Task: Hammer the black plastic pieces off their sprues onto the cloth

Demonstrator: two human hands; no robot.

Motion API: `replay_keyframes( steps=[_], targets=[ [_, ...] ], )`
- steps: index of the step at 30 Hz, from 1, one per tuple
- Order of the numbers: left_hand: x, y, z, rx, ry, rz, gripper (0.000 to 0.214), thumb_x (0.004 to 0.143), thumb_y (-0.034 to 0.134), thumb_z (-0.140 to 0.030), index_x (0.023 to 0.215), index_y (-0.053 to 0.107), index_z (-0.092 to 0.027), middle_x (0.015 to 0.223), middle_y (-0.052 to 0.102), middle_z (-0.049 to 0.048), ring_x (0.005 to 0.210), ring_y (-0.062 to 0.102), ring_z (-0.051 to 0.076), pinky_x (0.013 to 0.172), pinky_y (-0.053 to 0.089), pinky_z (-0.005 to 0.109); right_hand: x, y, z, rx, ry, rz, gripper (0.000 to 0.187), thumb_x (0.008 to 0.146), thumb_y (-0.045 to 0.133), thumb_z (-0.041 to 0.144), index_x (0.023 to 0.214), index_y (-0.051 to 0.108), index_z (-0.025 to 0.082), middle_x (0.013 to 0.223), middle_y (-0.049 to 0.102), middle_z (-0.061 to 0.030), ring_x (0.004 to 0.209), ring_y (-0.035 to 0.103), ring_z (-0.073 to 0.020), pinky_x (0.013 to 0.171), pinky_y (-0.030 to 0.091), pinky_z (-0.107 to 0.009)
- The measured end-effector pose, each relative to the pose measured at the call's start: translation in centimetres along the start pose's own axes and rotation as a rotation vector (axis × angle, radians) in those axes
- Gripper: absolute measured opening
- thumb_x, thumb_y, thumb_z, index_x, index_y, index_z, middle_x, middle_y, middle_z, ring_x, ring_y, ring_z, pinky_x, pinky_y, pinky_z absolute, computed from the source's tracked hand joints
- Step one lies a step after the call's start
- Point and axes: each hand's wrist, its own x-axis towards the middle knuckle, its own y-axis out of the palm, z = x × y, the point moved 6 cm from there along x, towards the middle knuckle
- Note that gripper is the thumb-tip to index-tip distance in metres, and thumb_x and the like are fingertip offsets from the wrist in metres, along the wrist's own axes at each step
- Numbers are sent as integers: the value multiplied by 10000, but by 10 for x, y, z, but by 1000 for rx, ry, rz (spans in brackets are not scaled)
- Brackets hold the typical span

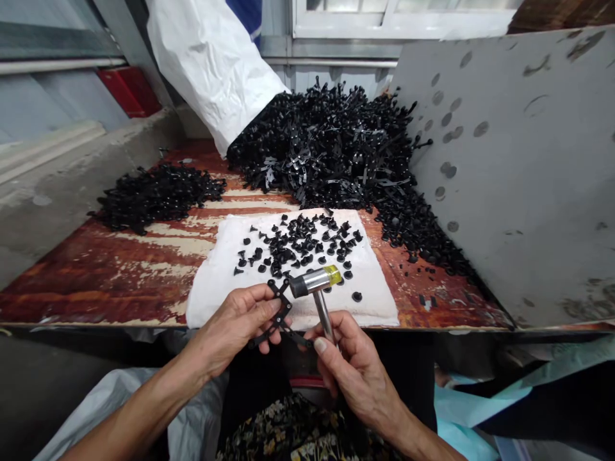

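Observation:
My left hand [250, 317] pinches a black scissor-linkage part [280, 315], a set of crossed flat bars with small round studs. In my right hand [350, 365] is a small mallet [314, 280] with a silver head, one black face and one yellow face, held by its metal handle. Fingers of the right hand also reach to the linkage's lower right end; whether they grip it is hard to see. Both hands are at the table's front edge, over a white cloth [211, 282]. Several small black flanged caps [298, 240] lie scattered on that cloth.
A large heap of black linkage parts [327, 141] spills from a white sack [206, 64] at the back. A smaller black pile [158, 192] lies left, and black caps [418, 230] trail along a grey panel [519, 173] at right. The worn red-brown table [120, 269] has peeling paint.

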Motion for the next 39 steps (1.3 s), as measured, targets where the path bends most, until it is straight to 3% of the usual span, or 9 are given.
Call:
replay_keyframes(
  steps=[5, 9, 22, 32, 39],
  targets=[
    [2, 4, -2, 54, -5, 56, 572, 556, 829, -635, 725, 597, -141, 657, 703, 32, 463, 546, 57, 377, 345, 126, -9, -30, 10, -59, -35, -142, 275, 960, 568, 489, 955, 530, 217, 788, 638, 11, 449, 404, -34, 412, 327, -168],
    [12, 14, -4, 114, -2, 58, 543, 590, 797, -633, 701, 593, -143, 634, 699, 33, 434, 522, 51, 349, 310, 121, -16, -46, 10, -29, -41, -222, 271, 946, 597, 480, 948, 511, 223, 730, 625, 34, 419, 360, -27, 387, 294, -155],
    [30, 26, -12, 185, -27, 21, 541, 507, 808, -622, 606, 568, -146, 525, 648, 20, 344, 468, 52, 303, 252, 135, -26, -59, -1, 25, 7, -309, 377, 866, 665, 551, 939, 509, 215, 646, 601, 49, 377, 366, -30, 360, 300, -154],
    [35, 24, -9, 184, 9, 55, 477, 605, 795, -564, 614, 599, -130, 548, 662, 33, 335, 437, 40, 303, 245, 142, -27, -62, -6, 42, 26, -302, 378, 874, 653, 552, 948, 503, 213, 648, 594, 56, 377, 361, -25, 363, 309, -151],
    [34, 28, -13, 191, -2, 51, 454, 584, 825, -523, 598, 601, -128, 539, 654, 23, 327, 422, 34, 304, 226, 138, -28, -62, -7, 45, 47, -300, 400, 856, 664, 569, 939, 494, 216, 635, 584, 61, 373, 356, -28, 357, 304, -152]
  ],
)
